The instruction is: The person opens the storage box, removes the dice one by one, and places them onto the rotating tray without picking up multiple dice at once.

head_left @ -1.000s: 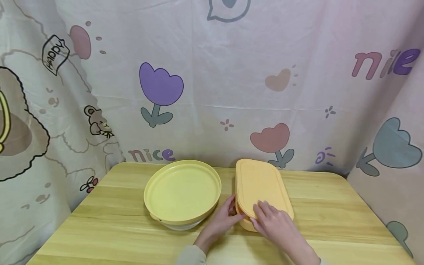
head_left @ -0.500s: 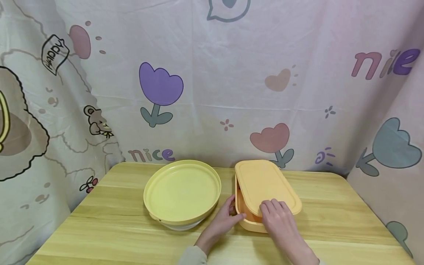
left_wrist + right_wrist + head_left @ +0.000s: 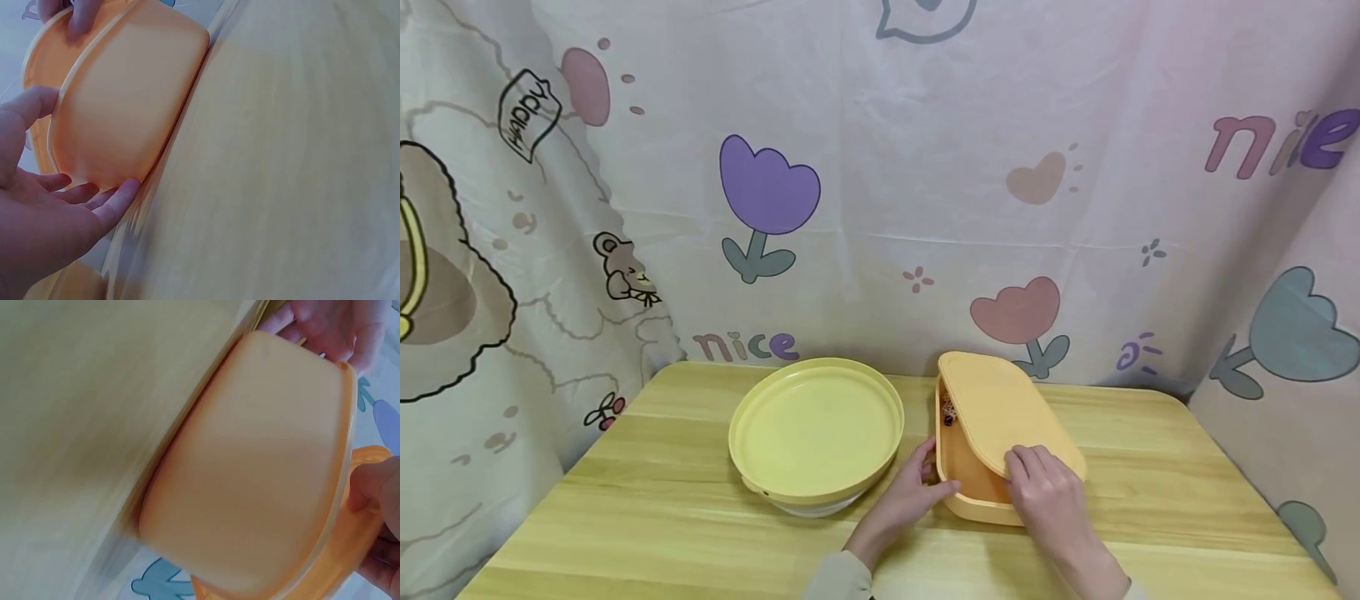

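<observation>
An orange storage box [image 3: 988,512] stands on the table right of centre. Its left corner is gripped by my left hand [image 3: 910,496], the thumb at the rim and the fingers against the outer wall, as the left wrist view shows. My right hand [image 3: 1051,500] pinches the near edge of the matching lid [image 3: 1003,404]. The lid sits tilted and askew to the right, uncovering the box's left and front parts. Inside, near the far left, lies a small dark patterned item [image 3: 949,410], mostly hidden by the lid; its kind is unclear.
A round yellow lid or tray [image 3: 816,433] rests on a white base left of the box, close to my left forearm. The wooden table [image 3: 647,500] ends at a printed curtain [image 3: 865,167] behind and at both sides.
My right hand has lifted the lid's near edge and shifted it right, uncovering the box's inside and the small dark item. My left hand has kept its place at the box's corner.
</observation>
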Demonstrator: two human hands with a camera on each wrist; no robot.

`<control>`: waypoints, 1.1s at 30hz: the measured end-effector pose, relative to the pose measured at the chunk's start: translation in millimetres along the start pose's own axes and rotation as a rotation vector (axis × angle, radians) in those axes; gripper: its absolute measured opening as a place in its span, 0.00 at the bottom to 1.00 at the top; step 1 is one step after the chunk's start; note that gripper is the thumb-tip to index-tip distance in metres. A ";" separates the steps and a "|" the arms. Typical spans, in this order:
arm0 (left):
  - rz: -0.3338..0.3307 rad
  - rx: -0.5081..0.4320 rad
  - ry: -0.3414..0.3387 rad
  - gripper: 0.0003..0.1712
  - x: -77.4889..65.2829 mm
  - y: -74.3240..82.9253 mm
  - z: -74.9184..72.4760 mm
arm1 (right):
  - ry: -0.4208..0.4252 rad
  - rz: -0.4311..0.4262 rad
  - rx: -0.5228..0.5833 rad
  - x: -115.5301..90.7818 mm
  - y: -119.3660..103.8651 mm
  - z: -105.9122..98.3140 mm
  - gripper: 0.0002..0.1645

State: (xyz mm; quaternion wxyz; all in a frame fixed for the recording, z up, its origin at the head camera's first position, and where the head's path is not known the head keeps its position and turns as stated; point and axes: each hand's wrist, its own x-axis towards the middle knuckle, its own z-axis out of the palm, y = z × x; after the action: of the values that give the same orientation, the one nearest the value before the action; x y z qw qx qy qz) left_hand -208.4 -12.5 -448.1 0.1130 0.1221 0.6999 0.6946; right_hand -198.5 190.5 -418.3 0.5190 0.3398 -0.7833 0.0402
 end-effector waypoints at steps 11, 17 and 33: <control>0.020 -0.037 0.010 0.47 2.1 0.7 2.3 | 0.090 0.002 0.017 3.9 17.7 -6.2 0.19; 0.029 -0.059 0.016 0.47 4.7 -0.6 3.7 | 0.139 0.078 0.029 8.9 21.8 -8.1 0.22; 0.005 0.005 0.040 0.47 2.1 0.0 0.1 | 0.347 0.435 -0.024 5.6 39.3 -17.6 0.20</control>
State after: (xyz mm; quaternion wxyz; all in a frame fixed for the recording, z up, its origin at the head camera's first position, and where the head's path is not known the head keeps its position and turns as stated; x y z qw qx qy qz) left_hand -210.3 -11.6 -448.1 0.0969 0.1102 0.7034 0.6955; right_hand -208.5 225.2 -394.1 0.6288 0.1455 -0.7376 0.1987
